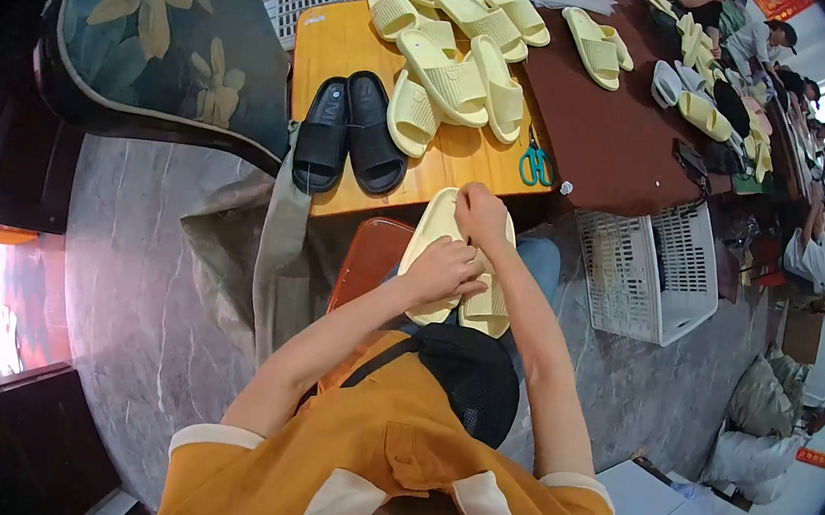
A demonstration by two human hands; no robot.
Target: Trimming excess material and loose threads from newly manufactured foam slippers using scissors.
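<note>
A pair of pale yellow slippers (430, 221) lies side by side over my lap, just off the near edge of the wooden table (424, 180). My left hand (446, 269) has its fingers curled at the inner edges of the pair, low over the straps. Farther up, my right hand (482, 215) bends down onto the right slipper with its fingers closed against it. Both hands are close together, and their fingertips are partly hidden. A pair of black slippers (377, 143) stands on the table to the left, with several loose pale yellow slippers (443, 78) beside it.
Teal-handled scissors (536, 166) lie at the table's right edge. A brown-covered table (587, 125) adjoins it, bearing more slippers. White plastic crates (622, 275) stand on the floor to the right. A floral padded chair back (179, 42) is at left. Other people sit far right.
</note>
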